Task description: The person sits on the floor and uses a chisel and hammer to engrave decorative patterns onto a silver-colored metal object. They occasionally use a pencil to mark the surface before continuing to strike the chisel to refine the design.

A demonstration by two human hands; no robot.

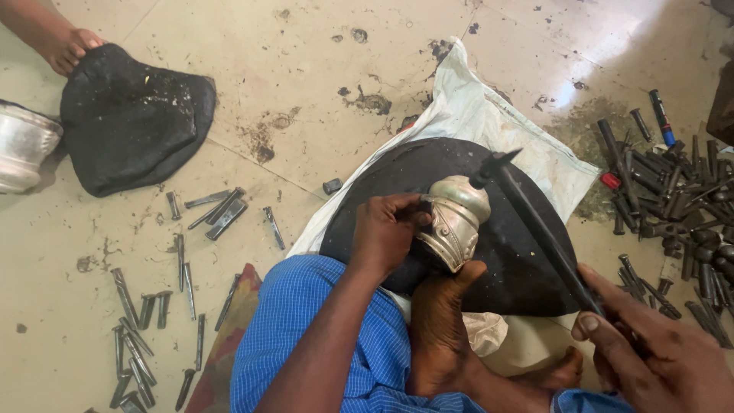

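Silver metal vessel piece (pixel 456 220), embossed, domed at the top, lying tilted on a black rounded mound (pixel 527 268) at centre frame, the mound resting on a white sack (pixel 489 115) spread over the tiled floor (pixel 306 69). Left hand (pixel 386 233) at the vessel's left side, fingers curled against it and closed around something small pressed to the metal; what exactly, cannot tell. Own foot (pixel 443 321) braced against the vessel's lower edge, toes touching it. Right hand (pixel 657 352) at lower right, fingers wrapped tight around the handle of a dark hammer (pixel 535 222), shaft slanting up and left, head raised just above and beside the vessel's top. Blue checked cloth (pixel 321 336) over the knee under the left forearm. Loose dark metal punches (pixel 153 321) scattered on the floor to the left, some in a row at lower left, a few more near the second mound. Large heap of similar punches and tools (pixel 673 199) at right, one with a blue tip and one small red item among them. Second black mound (pixel 130 118) at upper left, well apart from the work. Silver bowl (pixel 23 145), partly cut by the left edge, just beside that mound. Another person's bare foot (pixel 61 42) at the top left corner, touching the second mound's upper edge. Dark stains and smudges across the floor tiles.
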